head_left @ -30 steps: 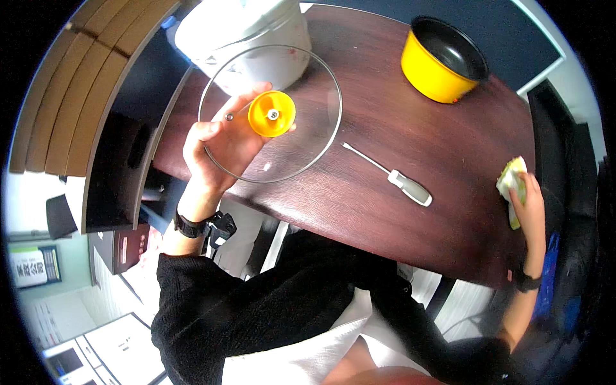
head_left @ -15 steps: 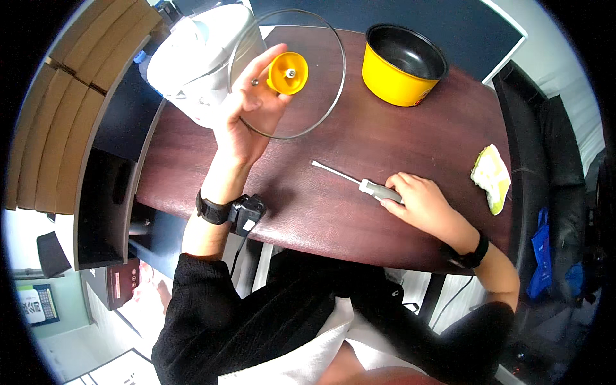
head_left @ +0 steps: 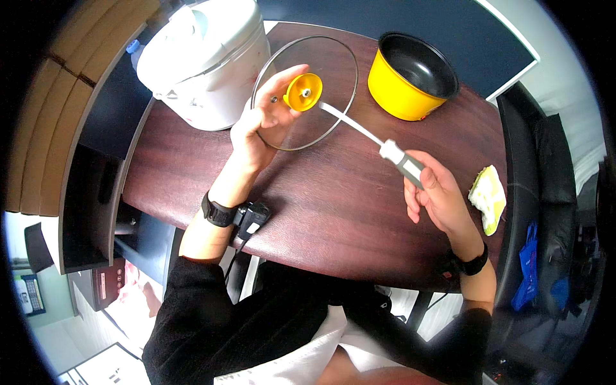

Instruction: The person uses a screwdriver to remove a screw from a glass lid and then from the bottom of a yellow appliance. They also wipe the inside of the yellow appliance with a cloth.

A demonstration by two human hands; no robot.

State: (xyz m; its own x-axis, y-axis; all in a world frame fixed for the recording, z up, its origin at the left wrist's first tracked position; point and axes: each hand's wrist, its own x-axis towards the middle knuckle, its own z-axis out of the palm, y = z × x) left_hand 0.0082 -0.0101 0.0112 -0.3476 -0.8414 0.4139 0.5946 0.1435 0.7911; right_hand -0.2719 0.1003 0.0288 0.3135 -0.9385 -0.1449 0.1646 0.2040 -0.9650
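My left hand holds up a round clear glass lid with a thin metal rim, above the left part of the table. Its fingers are behind the glass, around a small yellow knob with a screw in its hollow centre; a small metal hole shows beside it. In my right hand is a screwdriver with a grey and white handle. The shaft points up and left, its tip close to the knob's right edge; whether they touch I cannot tell.
A white lidded appliance stands at the back left of the dark wooden table. The yellow pot, black inside, is at the back right. A crumpled white and yellow-green cloth lies near the right edge.
My right hand has lifted the screwdriver off the table and brought its tip up toward the knob. The lid in my left hand has shifted slightly right and down in view.
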